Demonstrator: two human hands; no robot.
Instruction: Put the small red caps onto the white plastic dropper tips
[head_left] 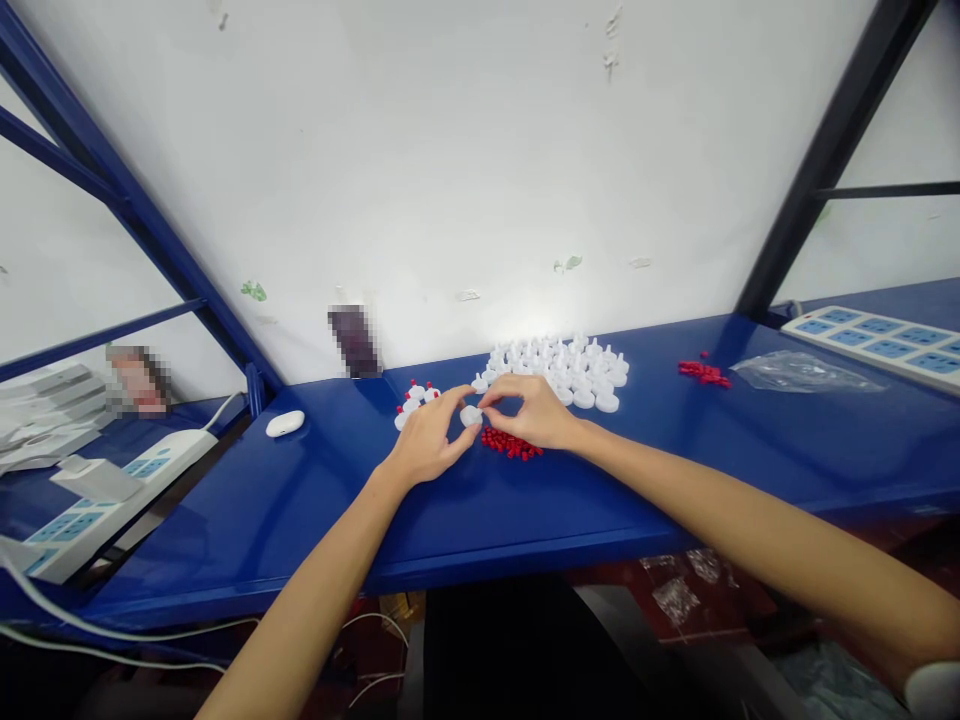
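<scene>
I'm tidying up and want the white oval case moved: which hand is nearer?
The left. The left hand is to the right of the white oval case, across a gap; the right hand is farther right, beyond the left one.

Two bare forearms extend inward from the lower edge of the view. The bare left hand (429,438), thumb and fingers curved apart, faces the bare right hand (534,410). The right thumb and index finger form a closed ring (their tips meet or nearly meet).
</scene>
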